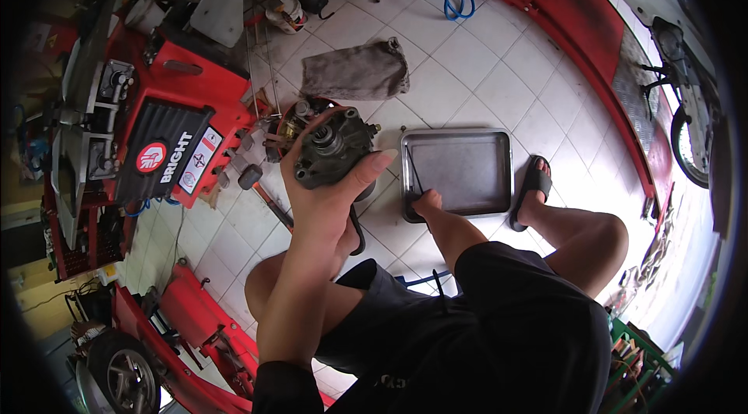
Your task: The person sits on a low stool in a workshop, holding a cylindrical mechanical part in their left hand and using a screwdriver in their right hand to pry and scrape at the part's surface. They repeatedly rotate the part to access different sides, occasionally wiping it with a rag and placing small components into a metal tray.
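The left hand (331,196) held the dark metal part (331,152) up on the near side of the grey cloth (354,72), to the left of the tray (506,172), its thumb pressed along the right side and the shaft end facing up. The right hand (427,202) was low over the tray's near left corner, closed, it seemed, around a thin dark rod (417,168) that slanted away over the tray's floor. As far as could be judged, the part was off any machine and its housing looked whole, so handling was under way; whether anything was already taken off it, or how much was left, could not be told. A hammer (273,205) lay on the tiles to the left. The left hand's other fingers were mostly hidden by the part, its underside was out of sight, and the rod's tip was hard to make out.
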Available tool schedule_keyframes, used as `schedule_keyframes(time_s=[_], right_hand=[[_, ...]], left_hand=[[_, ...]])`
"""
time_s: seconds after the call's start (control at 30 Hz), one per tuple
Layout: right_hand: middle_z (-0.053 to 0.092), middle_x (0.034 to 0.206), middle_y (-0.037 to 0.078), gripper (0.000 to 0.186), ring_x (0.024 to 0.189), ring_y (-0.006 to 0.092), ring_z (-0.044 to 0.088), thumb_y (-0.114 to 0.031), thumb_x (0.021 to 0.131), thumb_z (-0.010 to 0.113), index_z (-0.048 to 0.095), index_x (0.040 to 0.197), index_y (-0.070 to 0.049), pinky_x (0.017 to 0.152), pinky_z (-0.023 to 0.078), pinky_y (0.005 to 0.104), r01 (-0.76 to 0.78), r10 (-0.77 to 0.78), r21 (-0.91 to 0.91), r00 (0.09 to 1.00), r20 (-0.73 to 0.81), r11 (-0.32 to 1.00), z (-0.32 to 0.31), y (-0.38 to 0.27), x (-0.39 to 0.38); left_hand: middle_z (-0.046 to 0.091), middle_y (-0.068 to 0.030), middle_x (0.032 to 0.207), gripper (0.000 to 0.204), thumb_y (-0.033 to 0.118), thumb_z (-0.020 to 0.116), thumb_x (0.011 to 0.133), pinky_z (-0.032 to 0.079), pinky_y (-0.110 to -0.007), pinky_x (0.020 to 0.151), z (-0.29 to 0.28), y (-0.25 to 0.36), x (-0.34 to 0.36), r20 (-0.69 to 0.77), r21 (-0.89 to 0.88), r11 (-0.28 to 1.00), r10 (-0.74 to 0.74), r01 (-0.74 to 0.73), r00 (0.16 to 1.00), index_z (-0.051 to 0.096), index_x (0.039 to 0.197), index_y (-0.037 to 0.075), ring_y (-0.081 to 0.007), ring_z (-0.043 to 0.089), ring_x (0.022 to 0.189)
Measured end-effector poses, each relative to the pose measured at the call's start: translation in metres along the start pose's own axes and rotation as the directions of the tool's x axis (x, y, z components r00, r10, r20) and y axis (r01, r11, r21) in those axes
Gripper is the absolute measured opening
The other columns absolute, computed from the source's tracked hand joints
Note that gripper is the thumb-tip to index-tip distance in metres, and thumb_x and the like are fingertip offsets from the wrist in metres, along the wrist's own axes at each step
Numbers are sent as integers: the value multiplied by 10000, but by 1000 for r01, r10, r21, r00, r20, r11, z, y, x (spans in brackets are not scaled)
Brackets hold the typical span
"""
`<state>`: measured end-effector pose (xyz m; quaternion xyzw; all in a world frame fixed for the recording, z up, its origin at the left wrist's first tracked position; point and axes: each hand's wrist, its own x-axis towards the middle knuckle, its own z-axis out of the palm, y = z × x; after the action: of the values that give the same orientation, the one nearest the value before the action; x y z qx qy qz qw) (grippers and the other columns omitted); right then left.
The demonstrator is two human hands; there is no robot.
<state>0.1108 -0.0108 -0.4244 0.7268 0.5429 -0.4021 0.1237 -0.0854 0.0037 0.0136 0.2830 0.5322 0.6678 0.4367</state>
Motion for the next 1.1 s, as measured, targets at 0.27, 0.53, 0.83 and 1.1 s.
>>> schedule_keyframes(time_s=[0.27, 0.53, 0.83, 1.1], right_hand=[[719, 1062, 238, 570, 1055, 370, 687, -424, 659, 853, 735, 981, 31, 914, 557, 430, 49, -57, 208, 998, 32, 977, -15, 8, 11], [749, 994, 172, 362, 970, 328, 720, -286, 687, 801, 768, 960, -51, 861, 577, 383, 77, -69, 283, 997, -39, 956, -30, 28, 20], [760, 982, 121, 311, 977, 275, 721, -269, 674, 855, 786, 927, -100, 882, 569, 359, 45, -61, 242, 996, 57, 969, -9, 47, 16], [746, 1002, 153, 270, 999, 317, 707, -244, 737, 809, 776, 955, -89, 900, 562, 394, 119, -114, 251, 993, -33, 961, -2, 43, 9]], left_hand=[[540, -24, 977, 792, 558, 795, 798, 438, -419, 822, -25, -19, 7, 456, -537, 740, -150, 405, 877, 471, 1333, 73, -217, 561, 849], [526, 11, 962, 924, 770, 633, 803, 388, -388, 851, -21, -17, 13, 473, -579, 672, -184, 461, 862, 443, 1323, 30, -180, 490, 831], [532, -2, 985, 878, 712, 658, 833, 379, -401, 861, -24, -27, 11, 472, -568, 668, -214, 481, 855, 461, 1342, 24, -186, 502, 859], [527, -9, 969, 874, 680, 671, 838, 385, -388, 847, -15, -21, 12, 429, -533, 722, -219, 441, 877, 442, 1346, 6, -183, 497, 852]])
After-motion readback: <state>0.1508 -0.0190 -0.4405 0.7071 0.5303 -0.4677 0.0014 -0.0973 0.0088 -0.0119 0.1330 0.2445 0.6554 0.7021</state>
